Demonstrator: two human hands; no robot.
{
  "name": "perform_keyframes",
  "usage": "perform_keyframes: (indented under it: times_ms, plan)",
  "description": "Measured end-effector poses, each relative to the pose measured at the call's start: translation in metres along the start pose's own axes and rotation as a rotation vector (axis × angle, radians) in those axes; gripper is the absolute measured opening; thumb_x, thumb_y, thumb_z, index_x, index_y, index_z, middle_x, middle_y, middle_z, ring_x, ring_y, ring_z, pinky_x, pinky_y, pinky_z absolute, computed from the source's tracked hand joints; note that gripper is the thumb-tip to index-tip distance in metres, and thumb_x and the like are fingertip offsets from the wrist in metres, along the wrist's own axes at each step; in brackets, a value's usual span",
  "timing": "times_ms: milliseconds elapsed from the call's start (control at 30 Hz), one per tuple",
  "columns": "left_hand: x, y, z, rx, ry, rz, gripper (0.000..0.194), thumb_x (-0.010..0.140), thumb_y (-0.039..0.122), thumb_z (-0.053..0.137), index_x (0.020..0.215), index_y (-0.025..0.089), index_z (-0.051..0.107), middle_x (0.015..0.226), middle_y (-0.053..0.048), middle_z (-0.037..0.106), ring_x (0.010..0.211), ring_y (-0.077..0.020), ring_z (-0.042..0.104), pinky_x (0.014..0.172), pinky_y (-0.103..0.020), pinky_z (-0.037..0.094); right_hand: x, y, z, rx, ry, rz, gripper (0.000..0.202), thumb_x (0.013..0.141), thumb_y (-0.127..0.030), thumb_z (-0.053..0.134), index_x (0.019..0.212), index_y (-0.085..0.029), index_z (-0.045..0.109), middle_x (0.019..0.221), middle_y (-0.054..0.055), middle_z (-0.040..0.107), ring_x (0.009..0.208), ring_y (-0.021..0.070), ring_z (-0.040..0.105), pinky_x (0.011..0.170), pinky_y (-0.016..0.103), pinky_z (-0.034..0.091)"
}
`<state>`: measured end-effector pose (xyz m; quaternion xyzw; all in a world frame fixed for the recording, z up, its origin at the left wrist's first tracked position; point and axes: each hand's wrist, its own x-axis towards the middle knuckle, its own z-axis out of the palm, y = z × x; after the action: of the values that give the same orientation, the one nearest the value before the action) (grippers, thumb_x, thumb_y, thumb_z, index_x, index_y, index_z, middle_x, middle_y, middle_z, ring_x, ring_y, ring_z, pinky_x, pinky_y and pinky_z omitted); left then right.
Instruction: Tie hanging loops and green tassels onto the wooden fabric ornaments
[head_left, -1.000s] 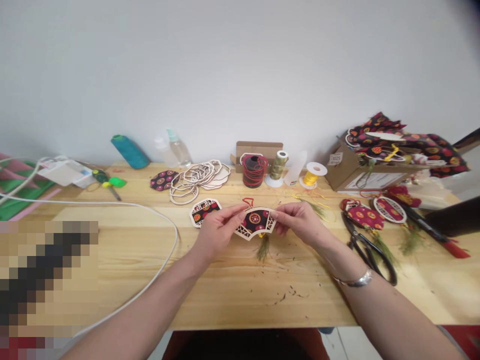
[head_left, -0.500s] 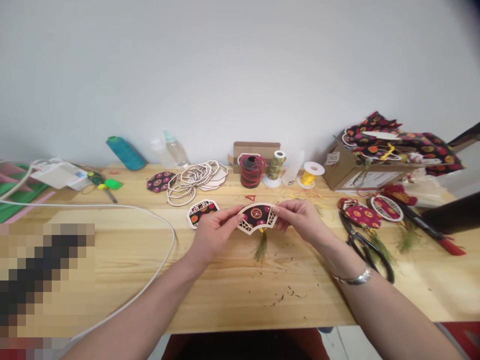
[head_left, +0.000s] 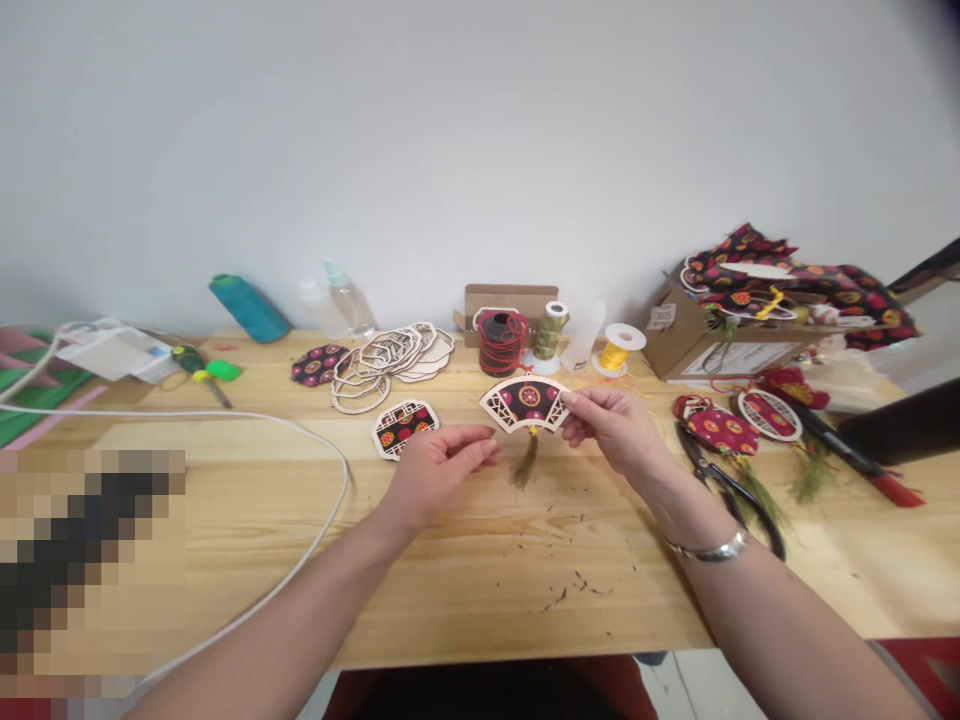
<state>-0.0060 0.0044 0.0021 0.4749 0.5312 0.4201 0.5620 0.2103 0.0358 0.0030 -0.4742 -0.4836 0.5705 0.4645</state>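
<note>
A fan-shaped ornament [head_left: 527, 396] with a pale wooden frame and dark patterned fabric is pinched at its right end by my right hand [head_left: 611, 428]. From its lower edge hangs an olive-green tassel [head_left: 527, 463]; a bit of red cord shows at its top. My left hand [head_left: 442, 465] is off the ornament, just below and left of it, its fingers loosely apart with nothing in them. Behind that hand lies an octagonal framed fabric piece [head_left: 401, 425]. A silver bracelet [head_left: 720, 548] circles my right wrist.
Wooden frames [head_left: 386, 355] lie in a pile behind. Spools of red cord [head_left: 501, 345], green thread [head_left: 551, 330] and yellow cord [head_left: 616, 352] stand near the wall. Black scissors [head_left: 731, 490] and finished ornaments [head_left: 724, 428] lie right, before a fabric-filled cardboard box [head_left: 675, 330]. A white cable [head_left: 330, 440] loops left.
My left hand has let go of the fan-shaped ornament and drawn slightly away. My right hand has lifted it a little up and right, and the tassel now hangs fully in sight.
</note>
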Motion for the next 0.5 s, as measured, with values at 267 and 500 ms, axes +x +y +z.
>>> perform_keyframes:
  times_ms: [267,500]
  plan:
    - [0.005,-0.007,-0.003,-0.249,-0.148,-0.047,0.035,0.067,0.029,0.074,0.099,0.016,0.069,0.101,-0.008,0.071,0.085,-0.0195,0.067,0.071,-0.029,0.054,-0.002,0.003,0.007,-0.026,-0.028,0.012,0.03,0.071,-0.042,0.069,0.067,-0.013,0.067,0.053,0.002,0.063,0.045,0.0085,0.056,0.046,0.02,0.047]
    - [0.01,-0.01,-0.001,-0.36,-0.032,-0.067,0.046,0.062,0.021,0.078,0.105,0.014,0.064,0.099,-0.008,0.071,0.075,-0.0161,0.067,0.065,-0.028,0.055,-0.006,0.005,0.016,-0.113,-0.041,0.018,0.033,0.071,-0.045,0.068,0.069,-0.012,0.067,0.054,0.002,0.064,0.045,0.0086,0.057,0.047,0.02,0.049]
